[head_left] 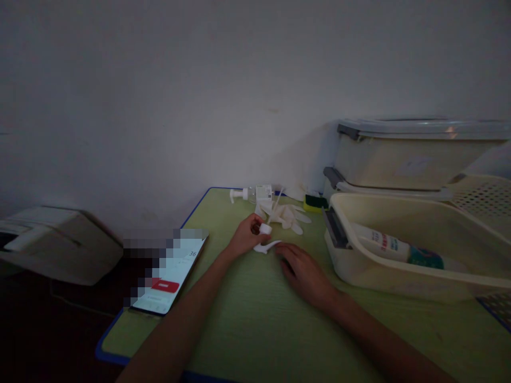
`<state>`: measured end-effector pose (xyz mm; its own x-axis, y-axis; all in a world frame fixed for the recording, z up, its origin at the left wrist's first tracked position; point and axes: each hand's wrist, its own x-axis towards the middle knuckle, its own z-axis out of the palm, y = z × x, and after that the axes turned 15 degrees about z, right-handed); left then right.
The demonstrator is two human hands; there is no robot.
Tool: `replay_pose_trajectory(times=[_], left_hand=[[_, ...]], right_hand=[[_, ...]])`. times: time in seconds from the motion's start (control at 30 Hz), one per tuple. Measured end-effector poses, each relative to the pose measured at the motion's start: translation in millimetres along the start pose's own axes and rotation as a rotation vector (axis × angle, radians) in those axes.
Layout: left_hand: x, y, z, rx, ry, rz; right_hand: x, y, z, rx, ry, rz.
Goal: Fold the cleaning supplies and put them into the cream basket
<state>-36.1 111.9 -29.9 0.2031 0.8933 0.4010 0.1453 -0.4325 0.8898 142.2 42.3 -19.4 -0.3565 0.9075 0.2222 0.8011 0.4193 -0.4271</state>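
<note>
Over the green table [255, 314], my left hand [243, 235] is closed on a white pump head [265, 229]. It looks upside down, its thin tube slanting up and away. Below the collar, a curved white spout stretches to the right. At the tip of that spout are the bent fingers of my right hand [299, 268], close together; their undersides are hidden. Just beyond my hands lie crumpled whitish gloves [285, 215]. A clear bottle with a white pump [251, 194] rests on its side behind them.
Left, a phone [175, 276] with a lit screen lies along the table edge. A cream bin [391, 284] at right holds a white and green bottle [399, 249]. Lidded boxes [399, 159] are stacked behind it. A yellow-green sponge [315, 203] is near the wall [199, 106].
</note>
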Motion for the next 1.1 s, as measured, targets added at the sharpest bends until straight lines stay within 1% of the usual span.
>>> replay_pose_trajectory(times=[0.17, 0.3, 0.37, 0.47, 0.57, 0.67, 0.83, 0.97, 1.1], left_hand=[[-1, 12, 2.1, -0.231, -0.056, -0.035], [-3, 21, 3.5, -0.485, -0.083, -0.083], [-4, 23, 3.3, -0.582, -0.080, -0.118], [-5, 22, 2.2, -0.616, -0.038, -0.179], [-5, 19, 0.3, -0.543, 0.018, -0.186], [-3, 16, -2.3, -0.433, 0.060, -0.141], [4, 8, -5.7, -0.248, 0.168, -0.091], [4, 2, -2.6, -0.018, 0.230, -0.063], [0, -1, 4.8, 0.192, 0.241, -0.025]], right_hand=[[0, 1, 1, 0.046, 0.015, 0.010], [-2, 2, 0, 0.065, 0.028, 0.022], [-3, 2, -1, 0.085, 0.035, 0.031], [-4, 1, -2, 0.120, 0.040, 0.047], [-4, 2, -2, 0.118, 0.035, 0.062], [-4, 2, -1, 0.100, 0.021, 0.069], [-4, 2, -1, 0.073, 0.014, 0.056], [-4, 0, -2, 0.068, 0.015, 0.053], [-4, -1, -3, 0.053, 0.015, 0.050]])
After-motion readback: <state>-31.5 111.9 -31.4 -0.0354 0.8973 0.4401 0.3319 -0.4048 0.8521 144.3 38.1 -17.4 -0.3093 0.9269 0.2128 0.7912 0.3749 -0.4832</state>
